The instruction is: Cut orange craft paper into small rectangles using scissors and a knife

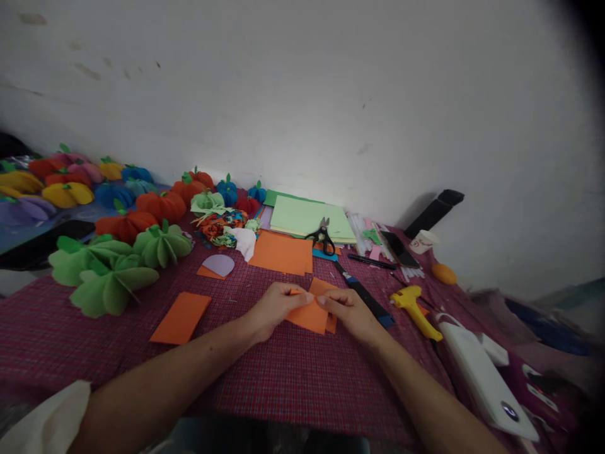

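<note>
Many paper pumpkins (69, 195) in yellow, red, blue and purple crowded our far left, and light green pumpkins (111, 291) sat nearer to us. Right of those lay a flat orange stack (182, 318), well apart from our hands. Next came a rounded purple paper (219, 265), resting on a bit of orange, and behind it a heap of paper scraps (220, 227) with a white tissue (244, 243) beside it. Our left hand (274, 309) pinched the orange paper (307, 317) between thumb and fingers, in front of us over the checked tablecloth (283, 391). Larger orange sheets (281, 252) lay behind, and scissors (322, 236) rested with their blades on light green sheets (302, 217). Our right hand (350, 312) grasped the same paper, its thumb near the other thumb; more orange showed beneath, though we could not tell how many pieces. Just beside that hand lay a utility knife (366, 296), then a pen (372, 261), a yellow glue gun (416, 309), a cup (424, 241) and a white device (486, 378).
</note>
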`<act>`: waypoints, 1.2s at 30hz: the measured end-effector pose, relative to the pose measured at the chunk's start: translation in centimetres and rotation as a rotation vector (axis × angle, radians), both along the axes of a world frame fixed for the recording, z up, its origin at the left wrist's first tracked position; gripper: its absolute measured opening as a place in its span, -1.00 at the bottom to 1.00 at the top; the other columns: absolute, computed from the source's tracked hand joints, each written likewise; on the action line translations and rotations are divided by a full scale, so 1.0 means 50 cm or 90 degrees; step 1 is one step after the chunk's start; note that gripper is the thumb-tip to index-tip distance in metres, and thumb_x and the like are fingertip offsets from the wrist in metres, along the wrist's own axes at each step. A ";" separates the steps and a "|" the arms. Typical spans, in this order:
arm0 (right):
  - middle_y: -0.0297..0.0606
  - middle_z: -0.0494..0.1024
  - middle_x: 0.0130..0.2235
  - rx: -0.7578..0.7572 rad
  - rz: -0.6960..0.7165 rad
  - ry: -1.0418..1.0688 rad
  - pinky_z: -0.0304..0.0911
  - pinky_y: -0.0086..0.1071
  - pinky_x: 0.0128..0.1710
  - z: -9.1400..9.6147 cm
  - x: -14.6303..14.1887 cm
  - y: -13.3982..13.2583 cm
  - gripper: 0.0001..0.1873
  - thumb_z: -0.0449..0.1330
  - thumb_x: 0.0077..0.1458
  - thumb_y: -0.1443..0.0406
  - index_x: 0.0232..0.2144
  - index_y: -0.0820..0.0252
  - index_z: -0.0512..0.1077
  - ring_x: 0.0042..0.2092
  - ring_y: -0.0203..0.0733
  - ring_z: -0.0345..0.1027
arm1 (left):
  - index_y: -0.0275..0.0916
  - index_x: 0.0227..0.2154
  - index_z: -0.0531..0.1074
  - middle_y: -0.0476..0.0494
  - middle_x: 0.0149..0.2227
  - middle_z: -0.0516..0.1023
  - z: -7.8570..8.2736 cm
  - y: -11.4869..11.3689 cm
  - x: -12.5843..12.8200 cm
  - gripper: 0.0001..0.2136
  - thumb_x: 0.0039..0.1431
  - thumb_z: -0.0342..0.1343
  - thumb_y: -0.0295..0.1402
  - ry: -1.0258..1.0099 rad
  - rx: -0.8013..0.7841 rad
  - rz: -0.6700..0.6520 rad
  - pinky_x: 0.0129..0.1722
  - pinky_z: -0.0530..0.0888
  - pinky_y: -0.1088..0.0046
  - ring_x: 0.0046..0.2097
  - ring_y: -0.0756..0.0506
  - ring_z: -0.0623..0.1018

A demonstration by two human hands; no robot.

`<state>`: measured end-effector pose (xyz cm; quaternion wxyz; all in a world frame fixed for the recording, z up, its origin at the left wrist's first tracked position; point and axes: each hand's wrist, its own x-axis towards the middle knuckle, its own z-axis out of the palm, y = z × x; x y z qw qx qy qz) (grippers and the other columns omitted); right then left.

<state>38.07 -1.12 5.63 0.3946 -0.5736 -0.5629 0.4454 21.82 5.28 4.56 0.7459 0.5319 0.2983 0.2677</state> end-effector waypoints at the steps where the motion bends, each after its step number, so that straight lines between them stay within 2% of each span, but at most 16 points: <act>1: -0.40 0.21 -0.64 0.004 -0.009 0.002 -0.05 -0.49 -0.55 -0.002 0.004 0.001 -0.63 0.10 0.00 0.13 -0.67 0.30 0.33 -0.57 -0.41 0.04 | -0.37 -0.44 0.48 -0.14 -0.44 0.51 0.000 0.000 -0.001 -0.72 -0.15 0.18 -0.22 0.003 -0.014 -0.017 -0.45 0.28 0.51 -0.45 -0.01 0.43; 3: -0.40 0.24 -0.63 0.014 -0.036 0.013 -0.04 -0.48 -0.54 -0.006 0.013 0.003 -0.64 0.10 -0.01 0.13 -0.65 0.30 0.36 -0.56 -0.40 0.05 | -0.37 -0.40 0.47 -0.15 -0.44 0.51 0.000 0.001 -0.004 -0.68 -0.11 0.14 -0.17 0.020 -0.026 -0.063 -0.54 0.23 0.54 -0.50 0.02 0.42; 5: -0.39 0.27 -0.62 0.025 -0.063 0.025 -0.02 -0.48 -0.53 -0.008 0.021 0.005 -0.66 0.11 -0.01 0.13 -0.62 0.29 0.38 -0.55 -0.39 0.07 | -0.38 -0.44 0.46 -0.15 -0.49 0.50 0.000 0.002 -0.006 -0.69 -0.09 0.12 -0.16 0.042 -0.015 -0.096 -0.58 0.18 0.56 -0.54 0.03 0.41; 9: -0.38 0.31 -0.61 0.039 -0.094 0.034 0.01 -0.47 -0.52 -0.005 0.028 0.005 -0.67 0.13 -0.04 0.11 -0.60 0.28 0.41 -0.54 -0.38 0.11 | -0.40 -0.56 0.45 -0.17 -0.55 0.50 0.003 0.006 -0.009 -0.71 -0.11 0.13 -0.18 0.066 0.019 -0.080 -0.58 0.16 0.55 -0.56 0.04 0.41; 16: -0.33 0.38 -0.62 -0.035 -0.025 0.060 0.08 -0.46 -0.52 0.003 0.017 -0.001 -0.63 0.16 -0.08 0.08 -0.60 0.31 0.41 -0.57 -0.38 0.17 | -0.38 -0.45 0.49 -0.15 -0.53 0.51 0.007 0.009 -0.006 -0.69 -0.14 0.17 -0.18 0.023 -0.005 -0.022 -0.52 0.23 0.53 -0.53 0.02 0.41; 24: -0.29 0.42 -0.58 -0.033 -0.003 0.033 0.11 -0.47 -0.52 0.004 0.013 -0.002 -0.65 0.17 -0.07 0.11 -0.62 0.31 0.41 -0.56 -0.39 0.20 | -0.41 -0.47 0.48 -0.14 -0.55 0.49 -0.001 0.013 -0.007 -0.71 -0.09 0.14 -0.21 0.011 0.033 -0.005 -0.54 0.22 0.54 -0.52 0.02 0.40; 29: -0.32 0.39 -0.62 -0.035 0.042 -0.011 0.08 -0.48 -0.57 -0.004 0.011 -0.004 -0.64 0.14 -0.03 0.10 -0.61 0.31 0.42 -0.59 -0.40 0.17 | -0.37 -0.35 0.48 -0.15 -0.41 0.53 0.009 0.008 -0.005 -0.71 -0.16 0.21 -0.29 -0.033 -0.011 -0.004 -0.43 0.31 0.52 -0.44 0.01 0.44; 33: -0.34 0.36 -0.64 -0.071 0.071 -0.024 0.02 -0.49 -0.62 -0.004 0.003 -0.007 -0.63 0.11 -0.01 0.09 -0.60 0.29 0.41 -0.63 -0.42 0.11 | -0.39 -0.40 0.49 -0.20 -0.41 0.54 0.010 0.007 -0.004 -0.72 -0.14 0.20 -0.25 -0.072 -0.056 0.004 -0.35 0.37 0.43 -0.41 -0.06 0.48; 36: -0.34 0.37 -0.63 -0.069 0.077 -0.031 0.02 -0.49 -0.60 0.002 -0.002 -0.008 -0.63 0.11 -0.01 0.09 -0.60 0.29 0.40 -0.61 -0.41 0.12 | -0.38 -0.43 0.49 -0.19 -0.43 0.54 0.005 0.011 -0.004 -0.72 -0.11 0.18 -0.22 -0.071 -0.031 0.037 -0.36 0.36 0.43 -0.41 -0.06 0.47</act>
